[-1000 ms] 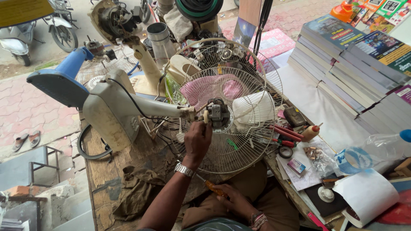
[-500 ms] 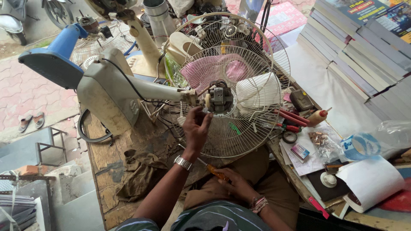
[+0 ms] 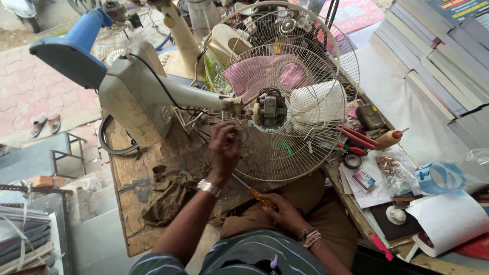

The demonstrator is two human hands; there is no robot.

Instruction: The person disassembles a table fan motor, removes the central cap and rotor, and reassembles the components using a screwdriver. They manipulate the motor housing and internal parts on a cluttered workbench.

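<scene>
Now the left hand (image 3: 224, 150) has dropped a little from the fan motor (image 3: 270, 109) compared with a moment back, when its fingers reached up to the hub of the wire fan guard (image 3: 285, 147); it sits just below and left of the motor, fingers curled together against the lower wires near the neck of the grey fan stand (image 3: 147, 102). Whether it pinches anything small there I cannot tell. The right hand (image 3: 285, 216) has stayed low by the lap, closed around the orange handle of a screwdriver (image 3: 257, 196) whose shaft points up toward the left hand. The fan lies on its side across the worn wooden workbench (image 3: 127, 178), guard facing up, motor bared at the centre. As a judgement, the work has moved from the hub to the mount beside it. Red pliers (image 3: 356, 140) and a roll of tape (image 3: 351, 161) lie to the right.
</scene>
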